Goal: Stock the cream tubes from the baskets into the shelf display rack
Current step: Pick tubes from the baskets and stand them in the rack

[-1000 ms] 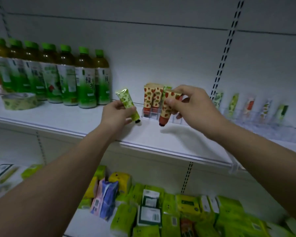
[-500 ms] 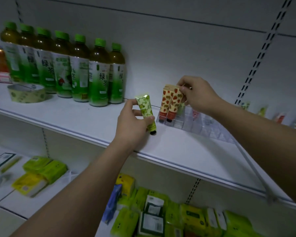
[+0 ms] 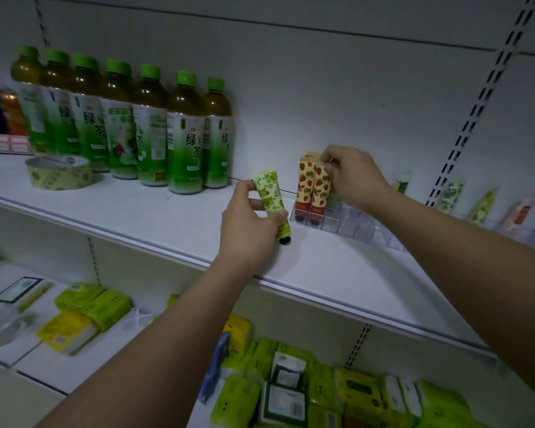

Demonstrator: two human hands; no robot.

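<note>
Left hand grips green tube; right hand pinches strawberry tubes in clear rack.

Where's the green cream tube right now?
In the head view, center: held in the left hand, the green cream tube hangs cap-down just left of the clear display rack.

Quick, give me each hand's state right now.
Left hand: closed around the green cream tube, cap down.
Right hand: fingers pinched on the tops of the strawberry cream tubes standing in the clear rack.

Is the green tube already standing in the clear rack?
No, the green tube is held in the left hand, left of the clear rack, above the shelf.
</note>
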